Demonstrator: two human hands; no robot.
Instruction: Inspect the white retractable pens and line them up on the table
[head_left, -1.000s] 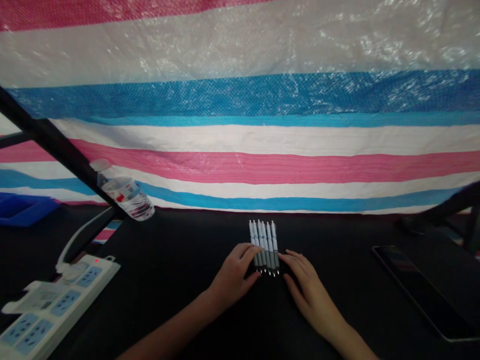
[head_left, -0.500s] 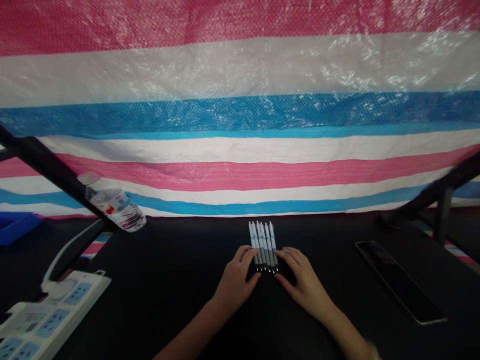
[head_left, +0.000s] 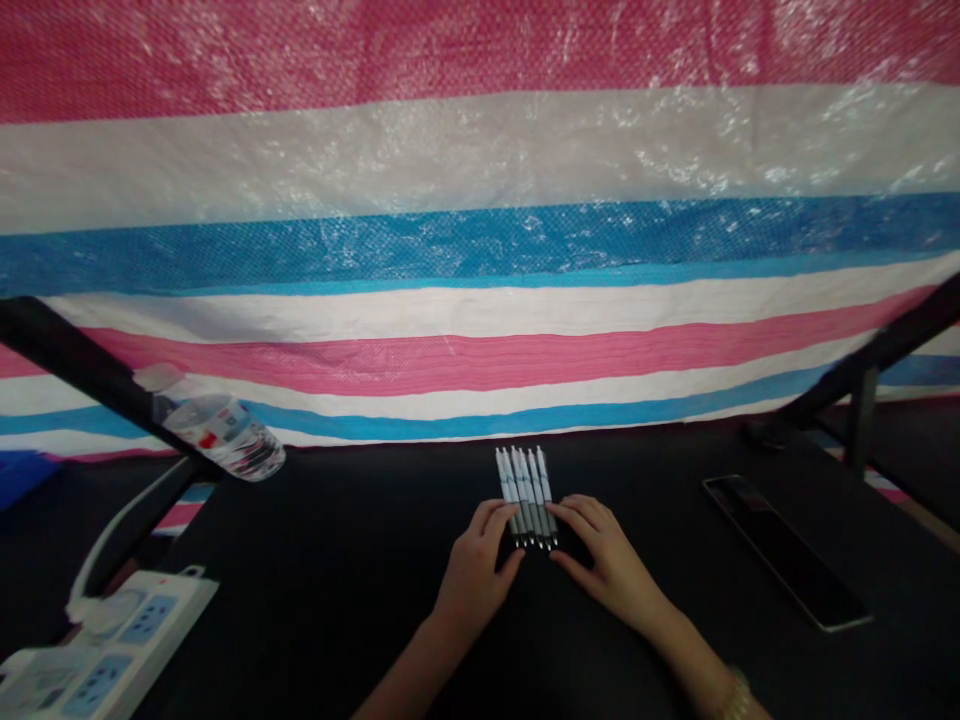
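A row of several white pens with grey grips lies side by side on the black table, clickers pointing away and tips toward me. My left hand rests at the left side of the row, fingertips against the outer pen's grip and thumb near the tips. On the opposite side, my right hand touches the rightmost pen with its fingertips, its thumb also near the tips. Thumb and fingers are apart on both hands, and neither is wrapped round a pen. Fingertips partly cover the outer grips.
A clear plastic bottle leans by the black frame bar at left. A white power strip with a plugged cable lies at front left. A dark phone lies at right. Behind hangs a striped sheet; a blue tray shows far left.
The view has shifted and tilted slightly. Both hands stay at the sides of the pens, whose tips now look a little more even.
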